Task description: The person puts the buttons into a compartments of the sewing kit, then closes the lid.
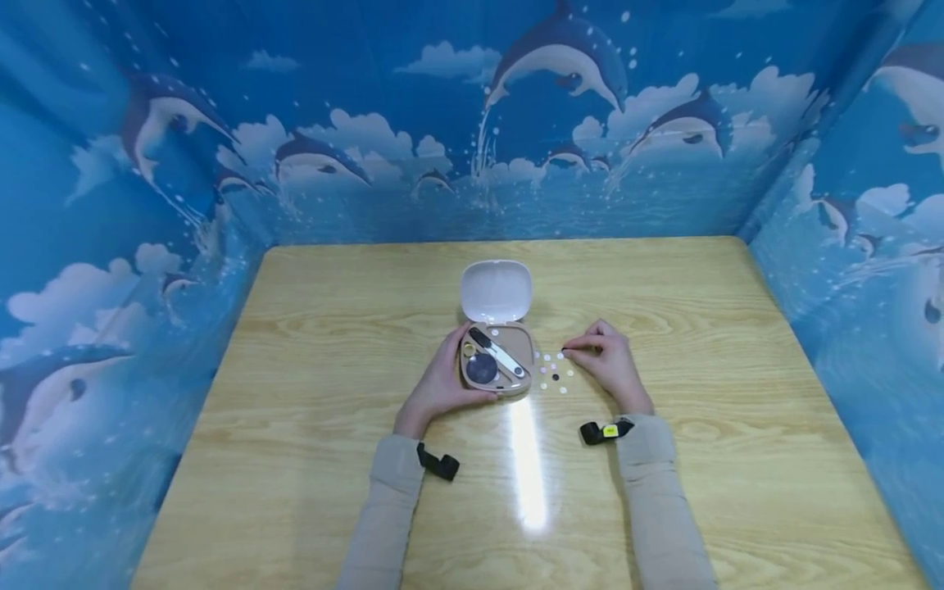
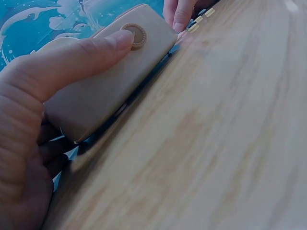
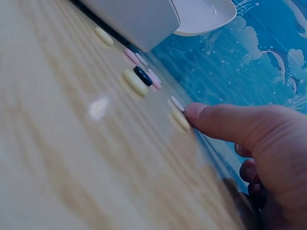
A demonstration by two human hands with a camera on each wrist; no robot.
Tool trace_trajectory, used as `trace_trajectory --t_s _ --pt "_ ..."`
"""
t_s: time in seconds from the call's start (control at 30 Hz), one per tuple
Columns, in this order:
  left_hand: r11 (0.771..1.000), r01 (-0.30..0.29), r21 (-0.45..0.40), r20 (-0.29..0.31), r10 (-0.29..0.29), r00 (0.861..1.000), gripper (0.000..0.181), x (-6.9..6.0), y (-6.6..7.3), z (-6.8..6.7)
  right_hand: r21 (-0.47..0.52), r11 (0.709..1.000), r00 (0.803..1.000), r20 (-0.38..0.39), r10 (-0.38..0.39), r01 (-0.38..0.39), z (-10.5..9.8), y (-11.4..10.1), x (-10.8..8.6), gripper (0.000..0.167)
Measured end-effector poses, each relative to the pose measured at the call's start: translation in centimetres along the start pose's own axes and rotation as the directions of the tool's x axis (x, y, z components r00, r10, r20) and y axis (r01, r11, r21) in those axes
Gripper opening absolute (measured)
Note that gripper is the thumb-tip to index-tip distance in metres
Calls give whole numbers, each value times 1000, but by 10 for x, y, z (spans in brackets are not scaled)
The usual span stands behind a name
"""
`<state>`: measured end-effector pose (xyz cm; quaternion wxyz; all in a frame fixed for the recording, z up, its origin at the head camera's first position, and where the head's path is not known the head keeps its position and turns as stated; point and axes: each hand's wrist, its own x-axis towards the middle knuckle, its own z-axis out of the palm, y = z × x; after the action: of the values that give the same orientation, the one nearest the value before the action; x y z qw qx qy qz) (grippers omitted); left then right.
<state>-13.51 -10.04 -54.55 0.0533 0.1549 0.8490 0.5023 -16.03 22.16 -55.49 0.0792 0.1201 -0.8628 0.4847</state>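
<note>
An open sewing case [image 1: 524, 348] with a raised white lid [image 1: 496, 291] holds a black-and-white tool [image 1: 505, 359], a dark round disc [image 1: 482, 369] and a yellow ring [image 1: 469, 350]. My left hand [image 1: 442, 383] grips its left side, the thumb [image 2: 96, 52] lying by a round latch [image 2: 135, 36] on the front wall. Right of the case, small white, pink, yellow and black buttons [image 1: 555, 377] lie scattered. My right hand [image 1: 608, 365] pinches a small dark button [image 1: 565, 351] at their upper right edge; its thumb [image 3: 225, 122] hides that button in the right wrist view.
The wooden table [image 1: 737, 369] extends around the case and buttons, with a bright light reflection in front of the case. A blue curtain [image 1: 413, 197] with dolphins and clouds borders the table at the back and both sides.
</note>
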Motion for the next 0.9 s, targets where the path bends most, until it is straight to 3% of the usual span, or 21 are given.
trace_trajectory --t_s 0.9 --pt "1000 5 2 -2 -5 1000 134 1 -2 1 -31 998 997 -41 -59 58 4 0 1 11"
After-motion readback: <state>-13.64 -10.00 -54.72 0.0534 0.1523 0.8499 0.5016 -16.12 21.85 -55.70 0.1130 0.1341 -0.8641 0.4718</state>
